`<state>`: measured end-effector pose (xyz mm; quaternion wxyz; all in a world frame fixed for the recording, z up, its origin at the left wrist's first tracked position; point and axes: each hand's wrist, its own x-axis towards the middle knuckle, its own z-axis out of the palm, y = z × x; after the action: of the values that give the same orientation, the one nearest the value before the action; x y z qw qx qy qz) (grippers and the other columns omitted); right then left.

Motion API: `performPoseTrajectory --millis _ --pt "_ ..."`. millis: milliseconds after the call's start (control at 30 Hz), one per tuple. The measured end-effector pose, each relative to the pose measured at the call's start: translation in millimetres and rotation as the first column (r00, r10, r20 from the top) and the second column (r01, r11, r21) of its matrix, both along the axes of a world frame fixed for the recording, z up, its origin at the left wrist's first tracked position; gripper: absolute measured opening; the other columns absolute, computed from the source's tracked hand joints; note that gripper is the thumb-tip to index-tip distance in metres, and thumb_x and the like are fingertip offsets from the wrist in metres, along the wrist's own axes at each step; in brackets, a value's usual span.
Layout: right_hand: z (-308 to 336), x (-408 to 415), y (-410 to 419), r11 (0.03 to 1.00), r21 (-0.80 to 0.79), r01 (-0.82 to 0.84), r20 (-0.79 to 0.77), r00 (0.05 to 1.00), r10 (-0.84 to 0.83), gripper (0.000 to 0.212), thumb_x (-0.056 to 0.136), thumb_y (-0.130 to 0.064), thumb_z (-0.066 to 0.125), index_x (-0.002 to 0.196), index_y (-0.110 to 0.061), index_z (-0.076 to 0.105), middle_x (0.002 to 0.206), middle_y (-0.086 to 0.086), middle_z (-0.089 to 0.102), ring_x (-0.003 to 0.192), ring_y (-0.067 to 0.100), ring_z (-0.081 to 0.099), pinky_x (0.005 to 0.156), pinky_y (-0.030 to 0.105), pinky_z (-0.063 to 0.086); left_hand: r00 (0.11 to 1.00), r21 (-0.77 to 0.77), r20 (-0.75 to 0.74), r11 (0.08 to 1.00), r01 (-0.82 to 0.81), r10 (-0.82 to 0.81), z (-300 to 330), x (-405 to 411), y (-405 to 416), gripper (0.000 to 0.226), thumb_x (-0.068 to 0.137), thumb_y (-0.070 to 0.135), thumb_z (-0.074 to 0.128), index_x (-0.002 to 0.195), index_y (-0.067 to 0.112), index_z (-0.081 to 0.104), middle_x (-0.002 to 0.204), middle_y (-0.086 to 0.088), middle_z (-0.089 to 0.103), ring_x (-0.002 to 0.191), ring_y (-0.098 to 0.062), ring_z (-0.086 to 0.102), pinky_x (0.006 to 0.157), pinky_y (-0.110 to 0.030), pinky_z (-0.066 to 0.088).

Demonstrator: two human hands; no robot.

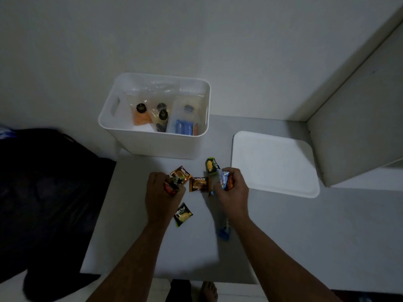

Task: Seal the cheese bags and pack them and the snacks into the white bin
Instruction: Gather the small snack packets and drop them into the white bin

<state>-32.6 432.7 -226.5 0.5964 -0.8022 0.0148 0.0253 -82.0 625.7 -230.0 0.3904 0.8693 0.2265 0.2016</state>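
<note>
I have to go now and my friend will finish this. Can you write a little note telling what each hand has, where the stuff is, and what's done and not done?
Left hand: closed on a couple of snack packets.
Right hand: closed on a blue-and-white snack packet.
White bin: open at the back of the table, cheese bags already inside.
Lid: lying flat to the right of the bin.
Still loose on the table: two brown packets, two green ones, a blue one.
Left to do: drop the held snacks in the bin, then gather the rest.
</note>
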Motion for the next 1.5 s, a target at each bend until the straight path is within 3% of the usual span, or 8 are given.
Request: performPoseTrajectory --millis 367,700,833,967,1100,1300,1400,1500 --pt "163 89 78 0.973 0.018 -0.230 0.027 0.973 0.230 0.028 0.080 -0.010 0.073 0.100 -0.029 0.065 0.083 0.000 0.071 0.069 0.013 0.066 0.060 0.033 0.056 0.957 0.047 0.253 0.990 0.132 -0.139 157 63 58 0.034 0.070 0.007 0.078 0.077 0.016 0.046 0.084 0.002 0.045 0.069 -0.019 0.049 0.061 -0.028 0.044" --pt "173 185 199 0.882 -0.114 -0.458 -0.271 0.868 0.415 0.068 0.090 -0.041 0.072 0.148 -0.019 0.046 0.132 0.013 0.064 0.114 0.030 0.066 0.094 0.040 0.057 0.937 -0.225 -0.336 0.974 0.015 -0.092 175 178 166 0.055 0.080 0.034 0.080 0.123 0.013 0.054 0.110 -0.005 0.062 0.104 -0.029 0.065 0.080 -0.031 0.048" --pt "166 190 183 0.928 -0.127 -0.351 -0.137 0.933 0.334 0.044 0.095 -0.036 0.065 0.137 -0.022 0.058 0.119 0.010 0.071 0.101 0.025 0.070 0.092 0.050 0.059 0.923 -0.059 -0.375 0.996 0.067 -0.084 161 181 169 0.064 0.083 0.040 0.076 0.139 0.019 0.051 0.129 -0.010 0.062 0.117 -0.032 0.062 0.097 -0.041 0.051" --pt "146 164 111 0.994 -0.047 -0.094 0.108 0.989 0.098 0.017 0.096 -0.022 0.059 0.108 -0.026 0.071 0.093 -0.004 0.074 0.086 0.016 0.073 0.081 0.041 0.063 0.969 0.135 0.139 0.973 0.188 -0.206 140 138 136 0.022 0.089 0.017 0.072 0.109 0.012 0.066 0.103 -0.006 0.066 0.092 -0.022 0.063 0.080 -0.037 0.055" --pt "97 99 33 0.981 -0.147 0.128 0.147 0.983 -0.106 0.018 0.099 -0.012 0.057 0.102 -0.027 0.067 0.090 -0.010 0.071 0.084 0.008 0.069 0.072 0.034 0.059 0.855 0.214 0.054 0.843 0.494 -0.515 94 58 80 0.015 0.094 0.025 0.063 0.106 0.018 0.066 0.105 0.007 0.058 0.098 -0.010 0.053 0.081 -0.029 0.049" --pt "5 -18 -34 0.821 -0.551 -0.150 -0.054 0.988 0.145 0.064 0.085 -0.063 0.070 0.138 -0.035 0.048 0.132 -0.008 0.054 0.120 0.012 0.052 0.097 0.031 0.047 0.603 0.158 -0.553 0.638 0.754 -0.575 -13 -17 51 0.120 0.066 0.090 0.055 0.162 0.037 0.006 0.171 0.004 -0.012 0.157 -0.025 -0.015 0.125 -0.050 0.004" --pt "-35 -62 -44 0.609 -0.694 -0.385 -0.268 0.922 0.278 0.104 0.077 -0.088 0.054 0.159 -0.029 0.029 0.157 -0.001 0.034 0.141 0.019 0.034 0.110 0.041 0.035 0.594 0.266 -0.608 0.570 0.777 -0.527 -37 -17 41 0.128 0.064 0.099 0.045 0.163 0.026 0.011 0.171 -0.013 -0.006 0.156 -0.041 -0.010 0.120 -0.069 0.007" --pt "-67 -75 -34 0.452 -0.793 -0.409 -0.234 0.889 0.393 0.076 0.090 -0.076 0.047 0.155 -0.041 0.033 0.146 -0.001 0.043 0.130 0.021 0.044 0.101 0.042 0.039 0.612 0.308 -0.600 0.557 0.771 -0.515 -60 -3 33 0.123 0.070 0.098 0.041 0.163 0.022 0.016 0.170 -0.018 -0.002 0.155 -0.046 -0.005 0.118 -0.073 0.009"
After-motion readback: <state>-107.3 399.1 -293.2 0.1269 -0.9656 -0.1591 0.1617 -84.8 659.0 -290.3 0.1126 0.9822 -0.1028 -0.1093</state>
